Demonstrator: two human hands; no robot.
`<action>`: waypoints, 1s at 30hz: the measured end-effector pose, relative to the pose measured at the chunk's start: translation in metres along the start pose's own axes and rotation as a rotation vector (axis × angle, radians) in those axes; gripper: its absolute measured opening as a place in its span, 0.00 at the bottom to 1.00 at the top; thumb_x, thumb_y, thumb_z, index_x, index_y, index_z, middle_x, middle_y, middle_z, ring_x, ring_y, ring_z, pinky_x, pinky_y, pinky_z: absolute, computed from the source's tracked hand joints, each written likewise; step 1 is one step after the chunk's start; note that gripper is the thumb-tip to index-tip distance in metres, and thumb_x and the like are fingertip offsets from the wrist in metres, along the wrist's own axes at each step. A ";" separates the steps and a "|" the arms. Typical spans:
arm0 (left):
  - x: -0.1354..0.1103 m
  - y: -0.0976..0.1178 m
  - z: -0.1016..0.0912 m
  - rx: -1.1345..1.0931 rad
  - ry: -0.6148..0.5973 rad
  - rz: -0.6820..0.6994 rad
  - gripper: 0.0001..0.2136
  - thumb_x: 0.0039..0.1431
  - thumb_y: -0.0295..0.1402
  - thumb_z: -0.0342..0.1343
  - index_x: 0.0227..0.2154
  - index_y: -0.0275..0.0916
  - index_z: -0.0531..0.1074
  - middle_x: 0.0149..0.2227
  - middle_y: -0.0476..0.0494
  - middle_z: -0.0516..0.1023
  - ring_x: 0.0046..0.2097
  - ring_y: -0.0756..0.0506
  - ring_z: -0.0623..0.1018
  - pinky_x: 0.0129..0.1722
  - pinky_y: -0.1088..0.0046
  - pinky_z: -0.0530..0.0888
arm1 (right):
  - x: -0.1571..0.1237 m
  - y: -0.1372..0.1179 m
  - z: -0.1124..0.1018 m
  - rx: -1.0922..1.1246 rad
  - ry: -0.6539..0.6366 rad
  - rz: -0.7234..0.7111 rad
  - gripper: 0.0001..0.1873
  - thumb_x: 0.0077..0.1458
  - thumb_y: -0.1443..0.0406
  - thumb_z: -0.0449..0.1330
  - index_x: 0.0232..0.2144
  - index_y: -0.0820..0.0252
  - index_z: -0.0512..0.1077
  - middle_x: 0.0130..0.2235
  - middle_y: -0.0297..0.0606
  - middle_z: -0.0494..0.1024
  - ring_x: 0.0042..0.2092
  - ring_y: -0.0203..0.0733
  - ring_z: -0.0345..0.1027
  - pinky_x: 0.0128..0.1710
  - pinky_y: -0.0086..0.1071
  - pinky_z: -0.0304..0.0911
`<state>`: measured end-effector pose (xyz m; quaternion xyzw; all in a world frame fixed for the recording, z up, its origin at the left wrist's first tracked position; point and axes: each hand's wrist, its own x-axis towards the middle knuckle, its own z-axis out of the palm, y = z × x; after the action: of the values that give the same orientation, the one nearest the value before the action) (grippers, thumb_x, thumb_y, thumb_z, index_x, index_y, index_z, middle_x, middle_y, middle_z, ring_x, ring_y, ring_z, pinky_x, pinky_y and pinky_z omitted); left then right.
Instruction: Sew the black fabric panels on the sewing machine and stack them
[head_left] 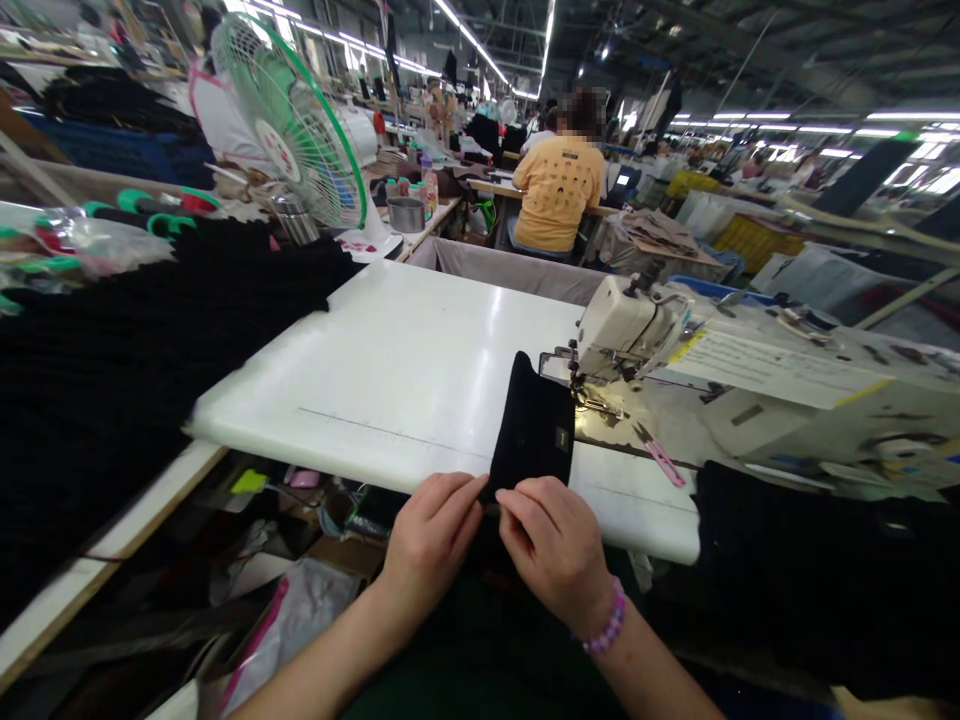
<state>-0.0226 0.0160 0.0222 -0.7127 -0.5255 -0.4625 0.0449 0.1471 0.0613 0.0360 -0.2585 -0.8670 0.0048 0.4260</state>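
Observation:
A black piece of fabric (531, 425) with a small label lies over the front edge of the white sewing table (405, 360). Its far right side reaches the needle area of the sewing machine (626, 325). My left hand (435, 535) pinches the near left corner of the fabric. Close beside it, my right hand (553, 540), with a beaded bracelet on the wrist, pinches the near edge. Both sets of fingertips are nearly together at the table's edge. Pink-handled thread snips (660, 455) rest on the table right of the needle area.
Black fabric is piled at the left (142, 400), and more black fabric (810, 580) hangs at the right. A green fan (296, 130) stands behind the table near a metal tin (406, 214). A person in a yellow shirt (561, 190) sits ahead, facing away.

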 end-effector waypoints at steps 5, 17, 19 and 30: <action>-0.005 0.001 0.005 0.030 -0.079 -0.109 0.08 0.63 0.26 0.53 0.28 0.38 0.72 0.26 0.48 0.73 0.29 0.48 0.74 0.31 0.73 0.73 | 0.001 -0.002 0.001 -0.037 -0.002 -0.021 0.09 0.63 0.73 0.56 0.45 0.63 0.71 0.35 0.41 0.76 0.36 0.42 0.69 0.35 0.36 0.66; 0.003 0.021 -0.004 -0.169 -0.075 -0.233 0.08 0.63 0.24 0.50 0.30 0.39 0.71 0.31 0.46 0.75 0.32 0.49 0.76 0.34 0.74 0.74 | -0.004 0.000 0.000 -0.019 -0.015 -0.044 0.10 0.63 0.74 0.57 0.46 0.63 0.71 0.35 0.41 0.76 0.36 0.43 0.68 0.36 0.38 0.66; 0.003 0.021 -0.003 -0.181 -0.075 -0.240 0.08 0.63 0.24 0.50 0.31 0.39 0.72 0.31 0.45 0.76 0.32 0.49 0.77 0.35 0.74 0.74 | -0.006 0.000 -0.001 -0.017 -0.015 -0.043 0.10 0.63 0.73 0.57 0.46 0.63 0.72 0.36 0.42 0.76 0.37 0.43 0.68 0.37 0.38 0.67; 0.004 0.027 -0.006 -0.307 -0.083 -0.342 0.08 0.63 0.27 0.51 0.30 0.39 0.74 0.31 0.46 0.78 0.34 0.48 0.78 0.37 0.75 0.74 | -0.008 -0.002 -0.002 -0.026 -0.024 -0.057 0.12 0.63 0.73 0.57 0.49 0.64 0.72 0.35 0.42 0.76 0.38 0.44 0.68 0.38 0.38 0.67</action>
<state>-0.0046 0.0037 0.0401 -0.6301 -0.5637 -0.5080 -0.1648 0.1516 0.0551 0.0315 -0.2389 -0.8790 -0.0156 0.4123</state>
